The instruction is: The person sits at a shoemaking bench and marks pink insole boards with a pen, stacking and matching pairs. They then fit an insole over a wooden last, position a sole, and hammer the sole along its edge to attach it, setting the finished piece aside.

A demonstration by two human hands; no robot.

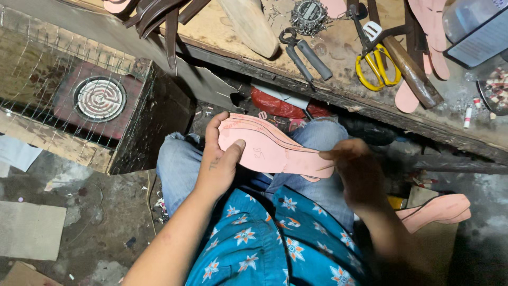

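From the head camera, I am holding a pink shoe insole over my lap, just below the edge of the workbench. My left hand is gripping its broad end, thumb pressed on top and fingers wrapped behind. My right hand is pinching the narrow heel end; it is blurred, so I cannot tell whether anything else is in it. The piece is already cut to outline with a line drawn along its edge. More pink insoles are lying by my right knee, and yellow-handled scissors and pliers are lying unused on the bench.
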